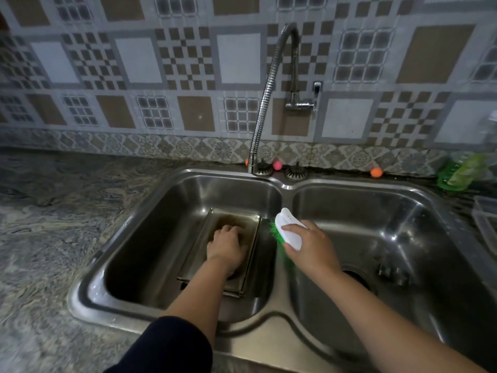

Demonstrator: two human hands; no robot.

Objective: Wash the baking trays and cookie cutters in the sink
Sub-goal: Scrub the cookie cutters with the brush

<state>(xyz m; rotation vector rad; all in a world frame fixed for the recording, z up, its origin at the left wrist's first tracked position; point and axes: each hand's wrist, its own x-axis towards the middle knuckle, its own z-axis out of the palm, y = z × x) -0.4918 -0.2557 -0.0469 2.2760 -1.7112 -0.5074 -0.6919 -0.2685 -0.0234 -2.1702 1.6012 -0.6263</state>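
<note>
A stained metal baking tray (243, 223) lies in the left basin of the double steel sink (279, 329). More tray edges show stacked beneath it at the near end. My left hand (227, 244) is inside the tray, fingers curled down onto its floor; what is under them is hidden. My right hand (312, 247) grips a white scrub brush with green bristles (289, 230) above the divider between the basins, bristles facing the tray. No cookie cutters are visible.
A flexible chrome faucet (269, 87) arcs down to the sink's back rim, with no water seen running. A green bottle (457, 170) and a clear container (486, 224) sit on the right counter. Granite counter (53, 224) spreads left.
</note>
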